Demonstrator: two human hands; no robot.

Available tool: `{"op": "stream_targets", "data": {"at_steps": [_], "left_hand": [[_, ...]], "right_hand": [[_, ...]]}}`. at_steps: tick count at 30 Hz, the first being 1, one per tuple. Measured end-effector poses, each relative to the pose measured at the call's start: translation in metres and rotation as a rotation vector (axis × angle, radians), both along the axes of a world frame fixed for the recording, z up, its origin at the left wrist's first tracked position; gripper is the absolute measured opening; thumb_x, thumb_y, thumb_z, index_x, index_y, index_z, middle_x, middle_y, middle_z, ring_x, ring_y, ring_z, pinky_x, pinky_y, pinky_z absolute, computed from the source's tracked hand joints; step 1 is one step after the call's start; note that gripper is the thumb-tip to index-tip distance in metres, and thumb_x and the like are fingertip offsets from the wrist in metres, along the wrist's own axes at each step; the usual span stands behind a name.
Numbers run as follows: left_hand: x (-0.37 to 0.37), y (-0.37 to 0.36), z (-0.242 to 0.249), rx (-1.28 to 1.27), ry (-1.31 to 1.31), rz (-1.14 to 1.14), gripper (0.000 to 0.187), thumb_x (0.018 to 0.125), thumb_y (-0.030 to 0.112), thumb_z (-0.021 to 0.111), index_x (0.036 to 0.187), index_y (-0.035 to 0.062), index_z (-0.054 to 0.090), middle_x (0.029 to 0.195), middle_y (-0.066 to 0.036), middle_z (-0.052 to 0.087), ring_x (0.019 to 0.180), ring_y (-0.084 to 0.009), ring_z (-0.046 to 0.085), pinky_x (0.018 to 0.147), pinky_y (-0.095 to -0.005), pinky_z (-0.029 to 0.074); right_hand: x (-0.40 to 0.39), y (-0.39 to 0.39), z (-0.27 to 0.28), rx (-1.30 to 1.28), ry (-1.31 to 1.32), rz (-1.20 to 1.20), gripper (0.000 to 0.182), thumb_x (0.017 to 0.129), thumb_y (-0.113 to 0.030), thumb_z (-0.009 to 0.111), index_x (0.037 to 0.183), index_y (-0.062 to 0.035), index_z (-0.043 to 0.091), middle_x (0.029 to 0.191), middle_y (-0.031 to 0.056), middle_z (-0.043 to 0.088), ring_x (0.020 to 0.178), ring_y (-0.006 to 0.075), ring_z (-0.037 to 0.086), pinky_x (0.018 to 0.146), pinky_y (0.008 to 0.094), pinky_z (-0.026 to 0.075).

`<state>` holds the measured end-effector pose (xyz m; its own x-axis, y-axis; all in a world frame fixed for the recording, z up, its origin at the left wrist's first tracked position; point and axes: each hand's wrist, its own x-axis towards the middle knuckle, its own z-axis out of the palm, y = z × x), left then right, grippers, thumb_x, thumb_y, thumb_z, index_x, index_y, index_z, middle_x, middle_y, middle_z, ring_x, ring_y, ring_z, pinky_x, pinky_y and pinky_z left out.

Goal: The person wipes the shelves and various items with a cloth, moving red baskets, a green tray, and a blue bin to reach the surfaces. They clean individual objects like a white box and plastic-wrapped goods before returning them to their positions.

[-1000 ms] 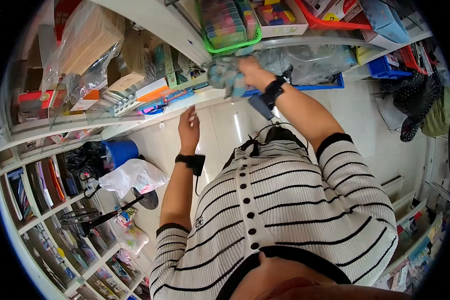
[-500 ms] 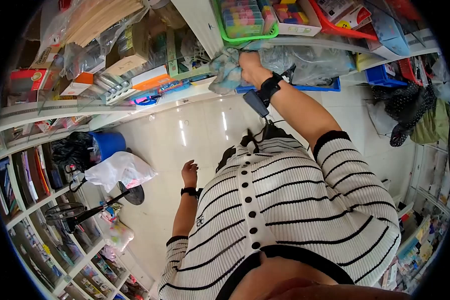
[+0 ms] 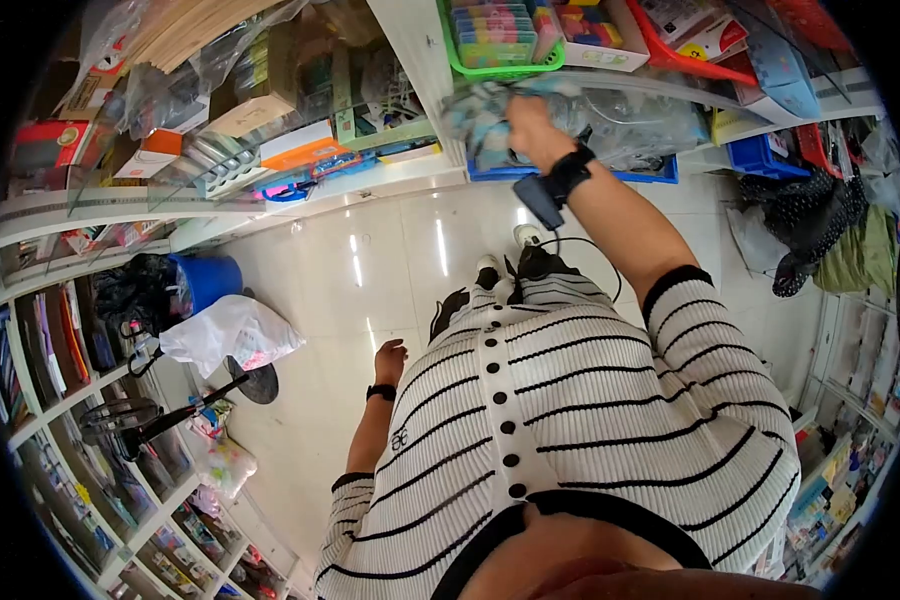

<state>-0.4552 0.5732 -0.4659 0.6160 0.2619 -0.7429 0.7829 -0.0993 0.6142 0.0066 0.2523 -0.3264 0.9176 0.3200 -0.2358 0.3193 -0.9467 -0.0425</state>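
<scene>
My right hand point(image 3: 533, 127) is closed on a pale blue, grey and white cloth point(image 3: 482, 122), which is bunched beneath it and a little blurred. The cloth lies against the shelf edge, just below a green basket point(image 3: 505, 68) of colourful small boxes. Clear plastic bags point(image 3: 635, 125) are beside this hand, above a blue tray point(image 3: 635, 172). A dark device is strapped to the wrist. My left hand point(image 3: 390, 362) hangs at my side over the floor, with nothing in it and its fingers loosely bent apart.
A red basket point(image 3: 685, 50) of packets stands on the shelf at the upper right. Boxed goods fill the glass shelf at the upper left. On the left are a blue bin point(image 3: 210, 282), a white plastic bag point(image 3: 232, 333) and a black fan point(image 3: 125, 425). Shelving surrounds the tiled floor.
My right hand has moved a little to the right along the shelf edge with the cloth. The fingers of my left hand are slightly more bent. The view has shifted slightly.
</scene>
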Motion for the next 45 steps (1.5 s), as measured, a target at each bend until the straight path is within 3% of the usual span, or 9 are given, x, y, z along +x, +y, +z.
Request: {"op": "stream_targets", "data": {"at_steps": [8,15,21,24,29,34,38,40,45], "left_hand": [[0.024,-0.003,0.005,-0.001,0.005,0.063,0.031,0.087,0.009,0.053,0.116,0.0014,0.06,0.091,-0.009,0.068,0.077,-0.0145,0.064,0.062,-0.0266,0.049],[0.006,-0.023,0.02,0.002,-0.007,0.188,0.032,0.087,0.01,0.054,0.117,-0.0006,0.06,0.093,-0.012,0.068,0.078,-0.0168,0.064,0.07,-0.0274,0.051],[-0.012,-0.036,0.034,0.171,0.092,-0.068,0.033,0.084,0.01,0.054,0.113,-0.0031,0.061,0.091,-0.017,0.069,0.078,-0.0198,0.067,0.071,-0.0293,0.053],[-0.018,-0.035,0.017,0.079,0.053,-0.026,0.032,0.085,0.007,0.054,0.115,-0.0014,0.061,0.094,-0.013,0.069,0.077,-0.0182,0.065,0.066,-0.0275,0.051],[-0.008,-0.038,0.013,0.008,0.111,0.156,0.03,0.088,0.006,0.053,0.117,0.0008,0.06,0.093,-0.01,0.068,0.076,-0.0157,0.064,0.062,-0.0262,0.048],[-0.009,-0.037,0.001,-0.005,0.098,0.161,0.03,0.088,0.006,0.054,0.117,0.0014,0.06,0.091,-0.01,0.068,0.075,-0.0142,0.063,0.061,-0.025,0.047],[-0.005,-0.033,-0.003,-0.05,0.117,0.15,0.03,0.087,0.007,0.054,0.116,0.0009,0.06,0.092,-0.011,0.068,0.075,-0.0149,0.063,0.062,-0.0259,0.048],[0.0,-0.035,-0.004,-0.009,0.134,0.117,0.031,0.087,0.009,0.055,0.116,0.0003,0.06,0.092,-0.011,0.069,0.076,-0.0162,0.064,0.066,-0.0275,0.049],[0.016,-0.038,0.004,0.01,0.065,0.09,0.031,0.087,0.009,0.055,0.117,0.0005,0.06,0.091,-0.011,0.068,0.077,-0.0166,0.063,0.07,-0.0282,0.05]], "right_hand": [[-0.014,-0.059,0.006,0.623,-0.187,0.167,0.044,0.075,-0.038,0.066,0.101,-0.0019,0.062,0.095,0.026,0.063,0.092,0.045,0.059,0.076,0.0468,0.048],[0.009,-0.049,-0.04,1.05,-0.022,-0.825,0.03,0.075,-0.017,0.068,0.101,-0.0017,0.063,0.099,0.0237,0.065,0.095,0.0401,0.062,0.077,0.0439,0.05],[0.043,0.003,-0.096,1.337,0.188,-0.642,0.039,0.077,-0.013,0.068,0.112,-0.0003,0.059,0.116,0.0196,0.062,0.102,0.0319,0.061,0.077,0.0389,0.051],[-0.015,0.004,0.036,1.506,0.376,-0.92,0.043,0.081,-0.016,0.067,0.119,-0.0008,0.055,0.116,0.0138,0.062,0.096,0.0255,0.06,0.077,0.0356,0.049],[-0.017,-0.061,0.006,1.465,-0.059,-0.732,0.032,0.083,-0.011,0.062,0.114,-0.003,0.06,0.115,0.0137,0.064,0.1,0.0311,0.06,0.087,0.0389,0.045],[-0.011,-0.049,-0.027,0.3,-0.38,-0.26,0.031,0.089,-0.016,0.047,0.115,-0.0065,0.061,0.121,0.0152,0.06,0.108,0.0349,0.057,0.093,0.0447,0.043],[-0.003,-0.017,-0.042,0.494,-0.205,-0.288,0.035,0.09,-0.019,0.046,0.121,-0.0085,0.058,0.132,0.015,0.053,0.122,0.0338,0.049,0.099,0.0428,0.042],[-0.004,-0.021,-0.022,-0.118,-0.057,0.021,0.037,0.09,-0.023,0.047,0.123,-0.0092,0.056,0.133,0.0147,0.052,0.124,0.0341,0.048,0.101,0.0408,0.041],[-0.002,-0.048,-0.042,0.733,-0.118,-0.564,0.034,0.086,-0.016,0.047,0.118,-0.0164,0.061,0.126,0.0106,0.059,0.116,0.0298,0.055,0.095,0.0383,0.044]]}}
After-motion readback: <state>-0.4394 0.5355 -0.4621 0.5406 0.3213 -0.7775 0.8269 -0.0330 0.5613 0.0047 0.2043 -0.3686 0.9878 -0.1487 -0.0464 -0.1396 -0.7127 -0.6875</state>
